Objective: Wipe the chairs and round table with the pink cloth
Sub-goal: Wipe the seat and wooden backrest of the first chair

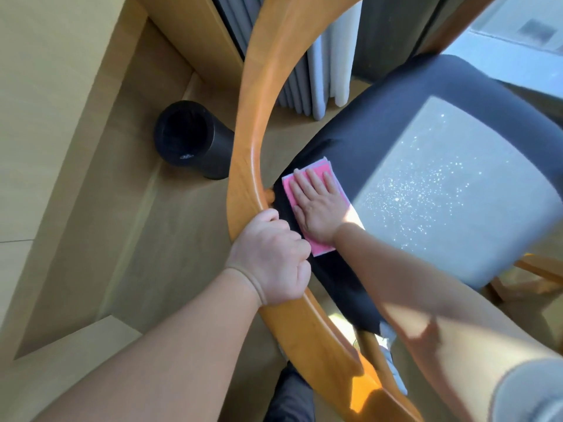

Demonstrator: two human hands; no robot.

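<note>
Flat right hand (320,208) presses pink cloth (316,205) on chair seat (441,178).

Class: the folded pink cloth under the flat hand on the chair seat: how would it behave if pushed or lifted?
The folded pink cloth looks thin and layered, so probably light and floppy, likely unfolding if lifted by one edge. Pressed flat by the right hand on the dark fabric seat, it would probably drag rather than glide.

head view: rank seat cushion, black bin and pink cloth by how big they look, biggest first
1. seat cushion, by far.
2-3. black bin and pink cloth look alike; the bin is farther away and the cloth is partly under the right hand, so these are unranked.
</note>
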